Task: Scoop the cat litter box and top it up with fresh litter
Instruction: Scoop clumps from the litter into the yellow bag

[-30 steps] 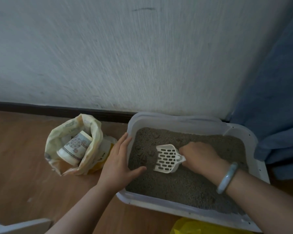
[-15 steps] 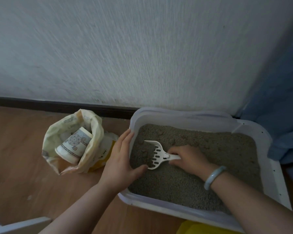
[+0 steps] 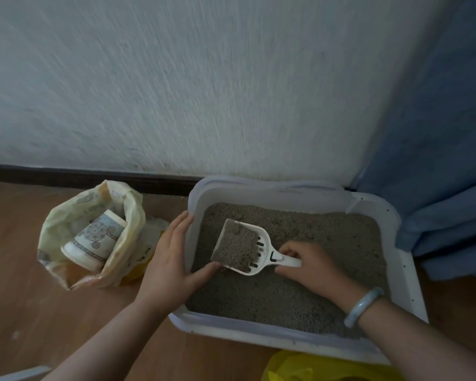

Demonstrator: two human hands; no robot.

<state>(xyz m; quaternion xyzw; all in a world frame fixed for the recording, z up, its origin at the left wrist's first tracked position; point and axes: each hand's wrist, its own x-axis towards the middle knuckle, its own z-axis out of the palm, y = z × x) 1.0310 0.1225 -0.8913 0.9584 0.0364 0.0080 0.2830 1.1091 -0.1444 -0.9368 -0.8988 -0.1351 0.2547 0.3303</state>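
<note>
A litter-filled scoop (image 3: 239,244) is clasped in the right grip (image 3: 308,264); the rim of the litter box (image 3: 193,199) is touched by the straight-fingered left grip (image 3: 168,259).

Only a few dark printed characters show, on the white-and-yellow packet (image 3: 149,243) behind the plastic bag (image 3: 134,215), too blurred to read

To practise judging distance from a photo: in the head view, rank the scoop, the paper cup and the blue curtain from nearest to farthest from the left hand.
The left hand rests on the left rim of the box.
1. The scoop: just right of it, by the thumb.
2. The cup: to its left, inside the bag.
3. The curtain: far right, beyond the box.
</note>
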